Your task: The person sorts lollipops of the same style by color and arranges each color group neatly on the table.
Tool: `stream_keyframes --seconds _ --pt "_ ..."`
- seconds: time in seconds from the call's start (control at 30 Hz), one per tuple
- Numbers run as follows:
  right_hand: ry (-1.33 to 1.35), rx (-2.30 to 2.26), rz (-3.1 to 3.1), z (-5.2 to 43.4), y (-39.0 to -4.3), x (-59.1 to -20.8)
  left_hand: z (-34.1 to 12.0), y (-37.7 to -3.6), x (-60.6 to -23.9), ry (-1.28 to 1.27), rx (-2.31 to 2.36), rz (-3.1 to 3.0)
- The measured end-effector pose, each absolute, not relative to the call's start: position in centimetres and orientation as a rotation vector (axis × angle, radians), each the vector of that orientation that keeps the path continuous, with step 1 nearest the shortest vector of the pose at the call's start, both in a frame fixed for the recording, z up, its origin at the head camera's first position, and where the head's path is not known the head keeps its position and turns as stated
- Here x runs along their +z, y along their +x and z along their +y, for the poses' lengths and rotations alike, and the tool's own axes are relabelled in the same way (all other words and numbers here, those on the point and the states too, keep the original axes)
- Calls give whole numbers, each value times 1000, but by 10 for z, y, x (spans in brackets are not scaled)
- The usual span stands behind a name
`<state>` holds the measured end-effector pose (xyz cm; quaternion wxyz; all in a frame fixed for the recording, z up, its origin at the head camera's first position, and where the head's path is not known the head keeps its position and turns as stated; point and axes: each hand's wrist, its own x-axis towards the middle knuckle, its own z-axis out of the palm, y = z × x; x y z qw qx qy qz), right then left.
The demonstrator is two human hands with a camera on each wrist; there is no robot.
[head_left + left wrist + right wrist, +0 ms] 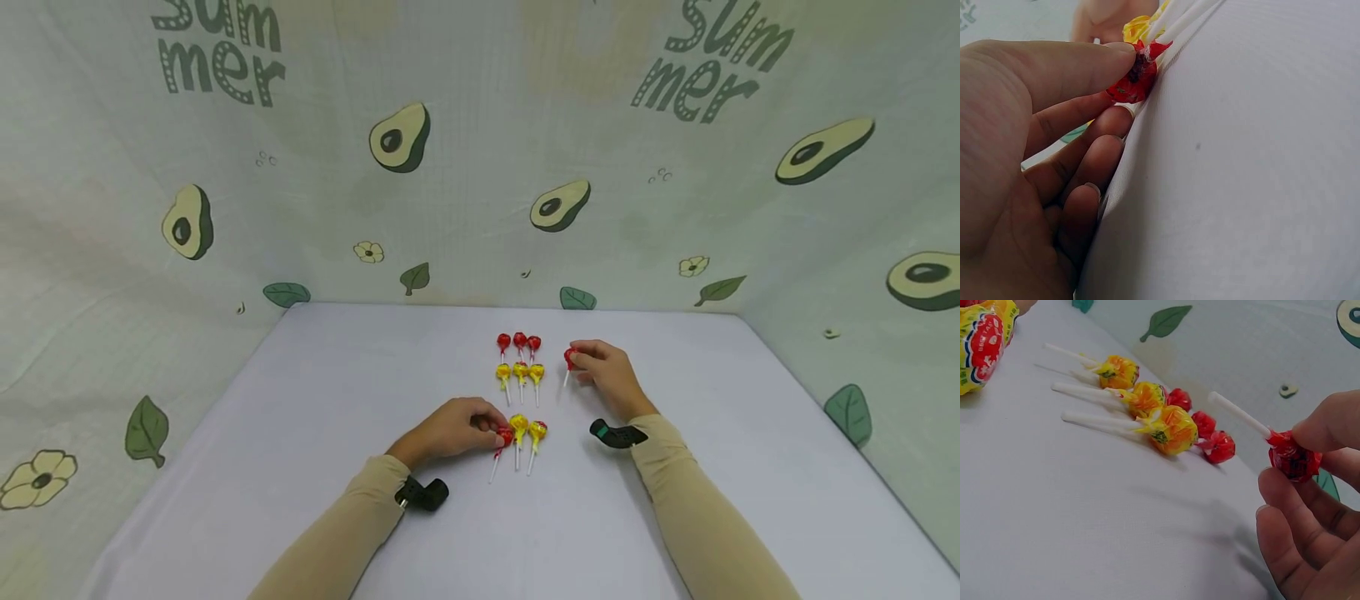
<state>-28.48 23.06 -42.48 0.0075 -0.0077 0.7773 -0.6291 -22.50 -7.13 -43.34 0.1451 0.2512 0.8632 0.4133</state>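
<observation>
My left hand (462, 427) pinches a red-wrapped lollipop (1135, 84) by its head between thumb and fingers, low against the table, its stick toward me. Right beside it lie two yellow lollipops (518, 427), sticks also toward me. My right hand (606, 372) holds another red lollipop (1294, 456) by its head, raised above the table, white stick pointing away from the fingers. To the left of that hand lie three yellow lollipops (1172, 430) in a row. Just behind them is a row of three red lollipops (1218, 447), their sticks partly hidden by the yellow heads.
A white-covered table (337, 375) spreads under both hands. Behind it hangs a pale cloth (465, 208) printed with avocados and leaves. Black camera mounts (422, 494) are strapped to both wrists, over beige sleeves (337, 542).
</observation>
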Motion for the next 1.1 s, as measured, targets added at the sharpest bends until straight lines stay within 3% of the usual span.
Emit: stream_keyframes --seconds 1.1 --pt "49 -1911 2435 225 -320 -431 -72 -227 -436 712 1182 2490"
